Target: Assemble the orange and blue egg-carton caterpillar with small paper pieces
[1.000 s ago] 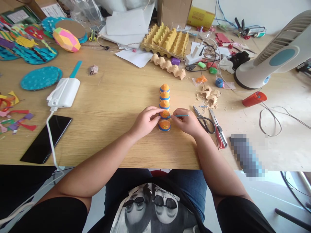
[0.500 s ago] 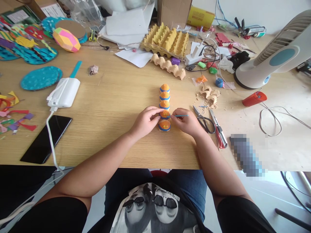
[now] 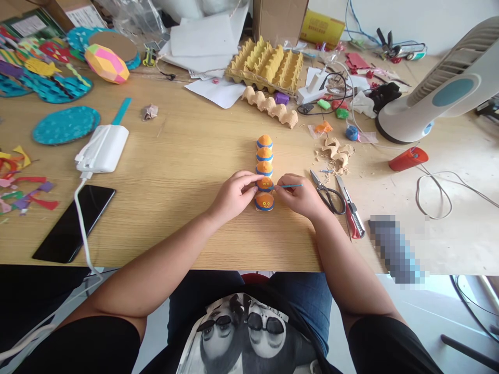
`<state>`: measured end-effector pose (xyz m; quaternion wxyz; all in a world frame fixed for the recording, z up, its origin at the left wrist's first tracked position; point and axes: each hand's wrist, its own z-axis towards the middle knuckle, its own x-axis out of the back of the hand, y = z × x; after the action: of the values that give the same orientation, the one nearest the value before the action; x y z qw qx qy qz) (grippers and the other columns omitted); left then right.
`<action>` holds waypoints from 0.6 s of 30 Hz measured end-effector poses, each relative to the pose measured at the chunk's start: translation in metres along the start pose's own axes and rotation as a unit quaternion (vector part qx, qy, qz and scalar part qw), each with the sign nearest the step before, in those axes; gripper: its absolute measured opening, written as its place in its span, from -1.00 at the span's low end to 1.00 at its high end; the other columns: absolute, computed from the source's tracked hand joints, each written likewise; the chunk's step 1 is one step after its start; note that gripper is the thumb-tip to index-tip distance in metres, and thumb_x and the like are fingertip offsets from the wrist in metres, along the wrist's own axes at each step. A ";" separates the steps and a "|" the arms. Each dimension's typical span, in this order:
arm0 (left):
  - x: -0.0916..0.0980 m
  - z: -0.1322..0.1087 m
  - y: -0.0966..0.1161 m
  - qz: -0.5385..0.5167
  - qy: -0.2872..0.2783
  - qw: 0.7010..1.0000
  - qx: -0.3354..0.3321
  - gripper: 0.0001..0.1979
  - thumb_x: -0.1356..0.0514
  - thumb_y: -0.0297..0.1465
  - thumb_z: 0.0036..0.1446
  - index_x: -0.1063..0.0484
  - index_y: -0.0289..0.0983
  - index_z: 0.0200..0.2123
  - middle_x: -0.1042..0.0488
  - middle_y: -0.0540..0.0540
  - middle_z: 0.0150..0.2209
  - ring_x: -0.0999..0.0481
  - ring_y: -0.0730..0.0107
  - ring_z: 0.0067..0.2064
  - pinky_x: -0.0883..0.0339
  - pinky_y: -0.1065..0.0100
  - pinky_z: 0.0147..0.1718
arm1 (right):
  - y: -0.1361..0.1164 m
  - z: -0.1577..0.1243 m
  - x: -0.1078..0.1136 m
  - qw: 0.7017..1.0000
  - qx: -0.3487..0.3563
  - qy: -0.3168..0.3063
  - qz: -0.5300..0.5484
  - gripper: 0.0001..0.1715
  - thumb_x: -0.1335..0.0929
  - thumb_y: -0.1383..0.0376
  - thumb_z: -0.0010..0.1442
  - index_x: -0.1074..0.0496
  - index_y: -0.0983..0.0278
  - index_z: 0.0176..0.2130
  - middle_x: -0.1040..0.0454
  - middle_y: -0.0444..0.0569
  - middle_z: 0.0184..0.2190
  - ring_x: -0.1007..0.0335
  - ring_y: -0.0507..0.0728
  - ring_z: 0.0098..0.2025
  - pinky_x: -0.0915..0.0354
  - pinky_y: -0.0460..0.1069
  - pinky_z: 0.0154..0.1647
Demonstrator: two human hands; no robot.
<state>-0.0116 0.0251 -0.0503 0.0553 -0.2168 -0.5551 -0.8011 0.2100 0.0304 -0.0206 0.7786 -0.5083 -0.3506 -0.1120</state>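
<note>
A strip of egg-carton cups (image 3: 264, 169) stands on the table, running away from me. Its cups are covered in orange with blue bands below, and the nearest two carry small faces with yellow eyes. My left hand (image 3: 238, 193) is closed on the left side of the second-nearest cup (image 3: 265, 183), fingertips on its top and side. On the other side, my right hand (image 3: 298, 193) pinches a thin blue stick-like tool (image 3: 291, 185). Its working tip is hidden or too small to make out beside that cup.
Scissors (image 3: 329, 192) and a red utility knife (image 3: 353, 215) lie right of my right hand. Beyond them are carton scraps (image 3: 337, 153), a red cup (image 3: 408, 159) and a fan (image 3: 429, 93). A phone (image 3: 74, 223) and white power bank (image 3: 105, 148) lie left; egg trays (image 3: 267, 65) sit behind.
The blue tool's tip has drawn slightly right, off the face of the second-nearest cup. My left hand keeps its place, and the strip has hardly shifted.
</note>
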 end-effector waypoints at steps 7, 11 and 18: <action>0.000 0.000 0.000 -0.005 0.002 1.000 0.003 -0.65 -0.17 -0.52 0.24 -0.54 -0.20 0.06 -0.49 -0.15 0.02 -0.54 0.32 0.02 -0.49 0.30 -0.06 | 0.000 0.000 0.000 1.000 -0.007 0.001 0.002 -0.76 -0.33 0.32 0.28 -0.40 0.27 -0.44 -0.40 -0.07 -0.46 -0.26 0.06 -0.42 -0.13 -0.02 -0.37; 0.000 0.000 0.000 -0.007 0.003 1.000 0.001 -0.65 -0.17 -0.53 0.24 -0.54 -0.20 0.06 -0.49 -0.15 0.02 -0.54 0.32 0.01 -0.50 0.30 -0.06 | -0.001 0.000 0.000 1.000 -0.005 -0.001 0.001 -0.76 -0.33 0.31 0.29 -0.40 0.27 -0.44 -0.40 -0.07 -0.46 -0.25 0.07 -0.42 -0.13 -0.02 -0.37; 0.000 0.000 0.000 -0.007 0.003 1.000 0.000 -0.65 -0.17 -0.52 0.24 -0.54 -0.20 0.06 -0.49 -0.16 0.02 -0.54 0.30 0.01 -0.50 0.29 -0.05 | -0.003 0.000 0.000 1.000 -0.006 -0.003 0.002 -0.77 -0.33 0.32 0.27 -0.41 0.27 -0.44 -0.38 -0.08 -0.48 -0.24 0.06 -0.43 -0.13 -0.02 -0.37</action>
<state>-0.0113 0.0252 -0.0507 0.0512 -0.2106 -0.5563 -0.8022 0.2083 0.0291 -0.0181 0.7750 -0.5138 -0.3509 -0.1109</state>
